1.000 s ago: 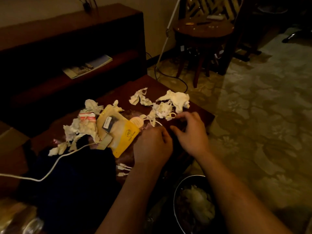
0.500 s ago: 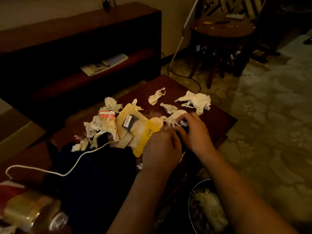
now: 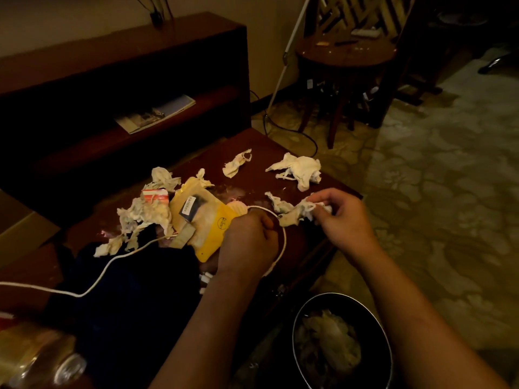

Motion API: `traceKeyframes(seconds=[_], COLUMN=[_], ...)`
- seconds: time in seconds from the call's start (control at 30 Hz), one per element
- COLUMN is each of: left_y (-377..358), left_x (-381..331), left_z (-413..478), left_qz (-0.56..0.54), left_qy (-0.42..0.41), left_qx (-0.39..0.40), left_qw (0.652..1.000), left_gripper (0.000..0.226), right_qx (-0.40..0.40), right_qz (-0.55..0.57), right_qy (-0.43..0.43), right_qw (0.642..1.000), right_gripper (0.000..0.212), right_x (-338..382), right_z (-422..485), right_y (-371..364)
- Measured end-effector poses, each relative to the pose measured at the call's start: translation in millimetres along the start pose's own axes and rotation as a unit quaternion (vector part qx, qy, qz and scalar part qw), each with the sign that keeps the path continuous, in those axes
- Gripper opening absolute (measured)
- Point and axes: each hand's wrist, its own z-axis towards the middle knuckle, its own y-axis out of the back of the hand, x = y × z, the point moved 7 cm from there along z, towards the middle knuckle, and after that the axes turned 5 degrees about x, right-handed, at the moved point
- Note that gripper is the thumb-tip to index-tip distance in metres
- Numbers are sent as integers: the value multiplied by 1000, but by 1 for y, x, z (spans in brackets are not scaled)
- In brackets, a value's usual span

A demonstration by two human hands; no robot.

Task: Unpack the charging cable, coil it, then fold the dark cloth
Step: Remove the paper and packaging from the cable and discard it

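A white charging cable (image 3: 283, 240) loops around my left hand (image 3: 247, 242), which grips it in a fist above the dark wooden table (image 3: 331, 189). My right hand (image 3: 341, 217) pinches a white end of the cable among crumpled tissue to the right. The yellow cable package (image 3: 207, 220) lies just left of my left hand. A second white cord (image 3: 106, 268) trails left across the dark cloth (image 3: 132, 293), which lies bunched at the table's near left.
Crumpled tissues (image 3: 299, 169) litter the table. A round bin (image 3: 341, 343) with tissue stands on the floor below my right arm. A jar (image 3: 42, 360) lies at bottom left. A dark shelf unit (image 3: 126, 80) and a round side table (image 3: 345, 57) stand behind.
My hands have drawn apart, and a loop of white cable now shows around my left hand. My right hand has moved right with the cable end.
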Motion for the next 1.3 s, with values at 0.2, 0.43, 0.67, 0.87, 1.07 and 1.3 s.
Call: traceKeyframes(seconds=[0.2, 0.43, 0.67, 0.87, 1.07, 1.3], left_y=[-14, -31, -38, -55, -55, -48], left_x=[-12, -28, -26, -23, -31, -35], left_z=[6, -1, 3, 9, 11, 11], left_qz=[-5, 25, 70, 132, 113, 65], left_qy=[-1, -9, -22, -20, 8, -28], left_qx=[1, 29, 49, 85, 45, -2], left_qw=[1000, 999, 996, 987, 992, 997], left_gripper=[19, 38, 50, 63, 49, 20], right_qx=[32, 264, 424, 461, 282, 211], right_qz=[94, -161, -312, -282, -140, -76], right_qy=[-68, -266, -290, -298, -244, -204], right_qw=[993, 913, 799, 787, 917, 953], right_gripper=[24, 13, 25, 37, 25, 30], right_x=[-17, -76, -105, -100, -75, -57], right_z=[-39, -82, -92, -98, -75, -72], right_y=[51, 63, 21, 2, 15, 27])
